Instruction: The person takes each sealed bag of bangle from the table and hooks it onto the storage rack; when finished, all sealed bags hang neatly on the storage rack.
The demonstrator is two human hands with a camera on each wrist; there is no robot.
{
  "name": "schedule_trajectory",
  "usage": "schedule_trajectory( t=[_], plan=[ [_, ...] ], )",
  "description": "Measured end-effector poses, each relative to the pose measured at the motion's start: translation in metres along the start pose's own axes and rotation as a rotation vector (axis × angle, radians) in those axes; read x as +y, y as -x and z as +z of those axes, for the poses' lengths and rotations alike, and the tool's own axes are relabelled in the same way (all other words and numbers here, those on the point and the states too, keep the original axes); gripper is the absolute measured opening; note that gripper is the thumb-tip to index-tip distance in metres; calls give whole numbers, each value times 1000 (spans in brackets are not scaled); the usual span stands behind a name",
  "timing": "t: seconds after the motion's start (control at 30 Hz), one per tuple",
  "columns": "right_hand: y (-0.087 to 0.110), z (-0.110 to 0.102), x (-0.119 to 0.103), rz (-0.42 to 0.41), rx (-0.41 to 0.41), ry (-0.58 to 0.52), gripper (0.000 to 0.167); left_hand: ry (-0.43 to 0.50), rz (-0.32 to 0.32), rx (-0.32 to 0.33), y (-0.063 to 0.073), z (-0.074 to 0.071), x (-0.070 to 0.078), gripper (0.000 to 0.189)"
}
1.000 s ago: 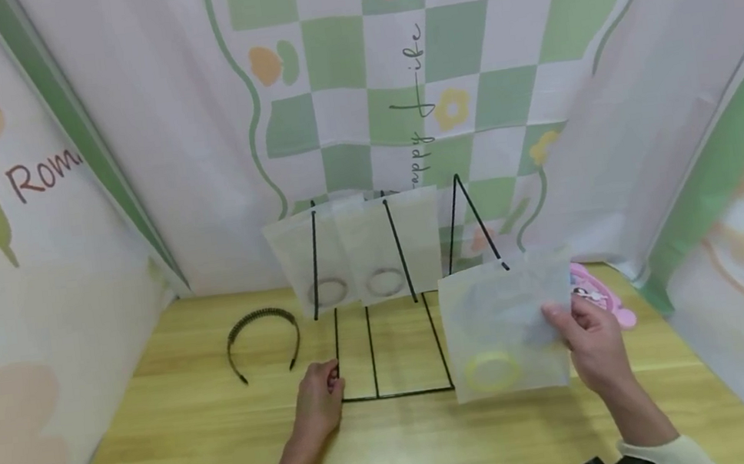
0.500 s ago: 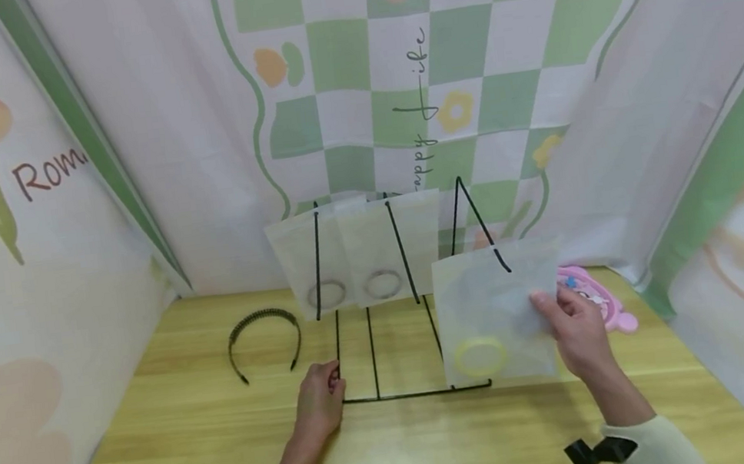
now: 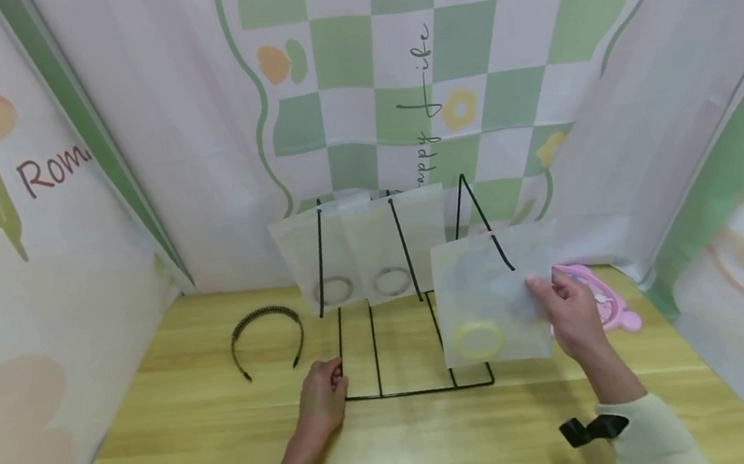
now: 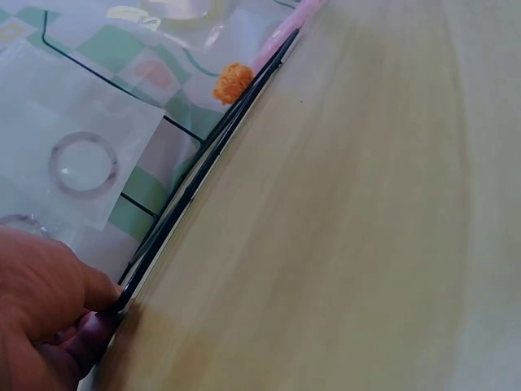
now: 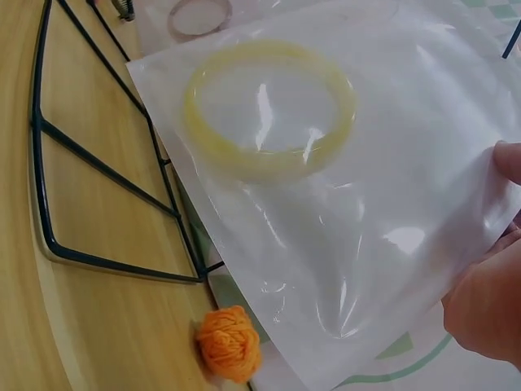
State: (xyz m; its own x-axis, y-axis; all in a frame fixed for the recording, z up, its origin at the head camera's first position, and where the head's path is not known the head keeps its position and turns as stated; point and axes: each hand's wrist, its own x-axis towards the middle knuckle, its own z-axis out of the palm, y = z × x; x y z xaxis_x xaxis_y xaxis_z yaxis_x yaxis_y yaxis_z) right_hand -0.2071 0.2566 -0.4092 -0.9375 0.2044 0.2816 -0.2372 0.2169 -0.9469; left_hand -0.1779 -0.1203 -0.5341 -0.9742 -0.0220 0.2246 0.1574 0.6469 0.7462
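Observation:
My left hand (image 3: 321,397) grips the front left corner of a black wire rack (image 3: 419,392) on the table. My right hand (image 3: 573,315) pinches the right edge of a frosted plastic bag (image 3: 483,288), thumb in front. Inside that bag lies a yellow bangle (image 5: 277,165). The rack's right prong (image 3: 504,256) comes through the bag near its top, its tip in front. Two similar bags, the left one (image 3: 300,248) and the middle one (image 3: 379,235), hang on the other prongs, each with a pale bangle in it.
A dark headband (image 3: 263,312) lies left of the rack. A pink object (image 3: 609,303) sits behind my right hand. An orange yarn ball (image 5: 229,344) is beside the rack, under the bag. Printed curtains (image 3: 405,50) stand behind the table.
My right hand has moved the bag back and up along the right prong, so more of the prong shows in front. The left hand stays on the rack.

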Motion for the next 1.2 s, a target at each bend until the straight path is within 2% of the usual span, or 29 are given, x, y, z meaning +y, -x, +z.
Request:
schedule_trajectory(
  t=[0.1, 0.23, 0.3, 0.4, 0.73, 0.9, 1.07, 1.2],
  plan=[
    [-5, 0, 0, -3, -32, -34, 11, 0, -2, 4, 0, 0, 1, 37],
    [-9, 2, -2, 11, -23, -13, 22, 5, 0, 17, 1, 0, 1, 37],
    [-11, 4, -2, 21, -24, -34, 19, 9, -9, 21, 0, -1, 1, 37],
    [-14, 8, -3, 44, -30, -114, 6, 11, -15, 11, -1, 0, 0, 37],
    [-25, 23, 2, 106, 30, -295, 13, 15, 4, 10, 0, 2, -1, 36],
    [-29, 28, 3, 138, 80, -282, 12, 24, 7, 2, 0, 2, 0, 37],
    [-36, 28, 5, 161, 88, -227, 5, 13, 9, 1, 0, 1, -2, 38],
    [-42, 28, 7, 157, 79, -192, 6, 15, 4, -3, -1, 2, -3, 37]
  ],
)
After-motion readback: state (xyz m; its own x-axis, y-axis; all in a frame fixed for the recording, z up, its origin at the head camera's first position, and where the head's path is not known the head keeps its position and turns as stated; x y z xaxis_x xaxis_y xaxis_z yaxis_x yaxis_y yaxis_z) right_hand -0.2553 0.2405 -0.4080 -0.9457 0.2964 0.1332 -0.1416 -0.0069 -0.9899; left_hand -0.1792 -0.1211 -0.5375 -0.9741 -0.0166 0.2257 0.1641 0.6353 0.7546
